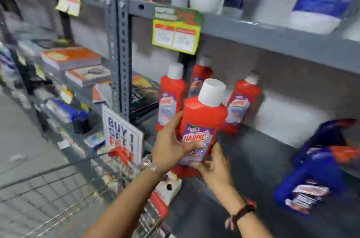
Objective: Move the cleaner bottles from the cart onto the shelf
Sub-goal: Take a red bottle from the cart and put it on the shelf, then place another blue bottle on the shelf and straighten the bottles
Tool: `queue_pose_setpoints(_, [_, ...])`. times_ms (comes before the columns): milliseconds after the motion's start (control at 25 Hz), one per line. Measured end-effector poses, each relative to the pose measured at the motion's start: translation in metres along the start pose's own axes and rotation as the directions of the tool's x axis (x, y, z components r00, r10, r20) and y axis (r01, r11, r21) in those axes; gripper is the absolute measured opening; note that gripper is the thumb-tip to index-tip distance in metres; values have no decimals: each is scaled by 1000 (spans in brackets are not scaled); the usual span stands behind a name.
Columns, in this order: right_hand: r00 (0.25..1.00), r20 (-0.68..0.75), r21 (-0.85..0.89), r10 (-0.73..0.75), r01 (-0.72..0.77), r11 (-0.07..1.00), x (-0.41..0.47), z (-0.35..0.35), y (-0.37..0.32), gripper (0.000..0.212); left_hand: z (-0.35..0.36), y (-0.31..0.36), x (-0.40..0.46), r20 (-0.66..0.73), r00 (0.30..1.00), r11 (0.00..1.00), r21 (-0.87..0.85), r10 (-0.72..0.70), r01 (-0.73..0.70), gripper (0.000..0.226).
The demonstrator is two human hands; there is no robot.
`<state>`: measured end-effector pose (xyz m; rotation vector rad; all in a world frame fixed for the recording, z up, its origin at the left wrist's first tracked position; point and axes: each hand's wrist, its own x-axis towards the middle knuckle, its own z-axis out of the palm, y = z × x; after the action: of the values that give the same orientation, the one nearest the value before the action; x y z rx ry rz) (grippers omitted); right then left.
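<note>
A red plastic cleaner bottle with a white cap [201, 120] is held upright between both hands at the front edge of the grey metal shelf [253, 152]. The left hand [171, 146] wraps its left side, fingers curled onto the label; the right hand [216, 167] cups its lower right, fingers pressed against it. Three matching red bottles [172, 97] stand just behind on the shelf.

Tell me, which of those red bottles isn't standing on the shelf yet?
The front red bottle, with the big white cap and the readable Harpic label. Both hands, left hand and right hand, hold it, while the other three red bottles stand on the shelf behind it.
</note>
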<state>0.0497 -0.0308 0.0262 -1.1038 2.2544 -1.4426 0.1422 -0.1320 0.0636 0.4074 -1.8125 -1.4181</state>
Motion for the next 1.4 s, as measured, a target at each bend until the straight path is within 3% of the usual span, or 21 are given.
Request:
queue_pose_setpoints(120, [988, -145, -26, 60, -64, 998, 9, -44, 22, 50, 50, 0, 30, 153, 988, 998, 50, 30, -38, 67])
queue_pose_setpoints(280, [971, -191, -53, 141, -154, 987, 22, -61, 54, 37, 92, -36, 45, 192, 980, 998, 49, -48, 39, 57])
queue_pose_setpoints(360, [972, -182, -57, 149, -161, 985, 34, -66, 66, 38, 104, -48, 51, 145, 988, 998, 37, -55, 50, 52])
queue_pose_setpoints(480, [973, -157, -33, 167, -175, 984, 44, -66, 73, 47, 114, -50, 58, 89, 996, 999, 45, -31, 27, 68])
queue_pose_setpoints(600, [933, -286, 115, 220, -195, 974, 29, -53, 73, 69, 109, -47, 43, 57, 998, 995, 95, 0, -6, 65])
queue_pose_setpoints(720, [855, -492, 184, 163, -81, 980, -9, -20, 54, 55, 72, -57, 2, -99, 995, 978, 209, 20, 1, 58])
queue_pose_setpoints(840, [936, -351, 108, -25, 67, 992, -40, 40, 29, 39, -9, -89, -54, -303, 949, 946, 275, -87, 175, 43])
queue_pose_setpoints(920, [994, -82, 33, -75, 78, 996, -52, 101, 26, 37, -81, -120, -106, -498, 839, 877, 275, -220, 393, 39])
queue_pose_setpoints(1000, [972, 234, -47, 12, -1, 999, -61, 160, 28, 39, -143, -148, -157, -655, 684, 778, 229, -322, 585, 39])
queue_pose_setpoints(1120, [770, 615, -250, 169, -13, 968, -84, 261, 45, 43, -224, -195, -236, -782, 360, 600, -22, -509, 800, 49])
queue_pose_setpoints(1200, [620, 739, -362, 264, 36, 931, -105, 326, 63, 42, -263, -226, -280, -785, 202, 464, -120, -585, 878, 58])
queue_pose_setpoints(1320, [415, 820, -444, 393, 30, 895, -141, 404, 96, 40, -288, -274, -331, -688, 74, 271, -182, -722, 945, 71])
queue_pose_setpoints(1400, [329, 819, -502, 469, 16, 865, -163, 441, 121, 45, -289, -303, -351, -592, 10, 207, -267, -806, 941, 72])
